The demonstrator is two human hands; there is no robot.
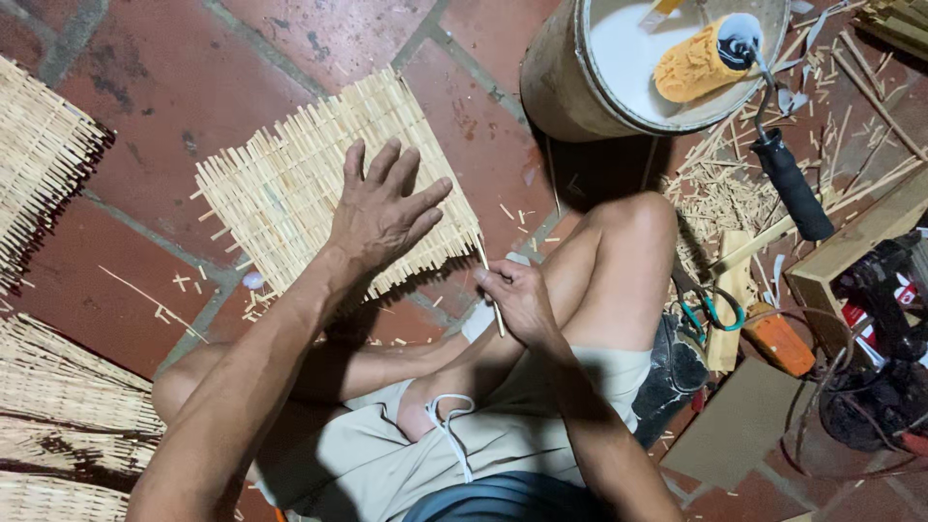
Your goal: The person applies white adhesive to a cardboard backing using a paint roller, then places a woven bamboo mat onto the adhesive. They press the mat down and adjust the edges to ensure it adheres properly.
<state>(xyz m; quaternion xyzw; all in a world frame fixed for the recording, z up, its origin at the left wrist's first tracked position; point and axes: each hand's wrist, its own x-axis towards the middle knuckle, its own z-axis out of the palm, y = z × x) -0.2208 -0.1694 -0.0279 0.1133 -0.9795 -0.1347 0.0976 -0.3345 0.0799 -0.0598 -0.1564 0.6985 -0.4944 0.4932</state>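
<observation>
Seated cross-legged on red floor tiles (174, 87), my right hand (517, 298) pinches a thin bamboo stick (489, 290) at the mat's edge. My left hand (382, 208) lies spread, fingers released, flat on the small woven bamboo mat (280, 193), pale and ragged-edged, partly hidden beneath my palm. Beyond, a yellow textured paint roller (696, 60) rests in a bucket (561, 77), cut off above.
</observation>
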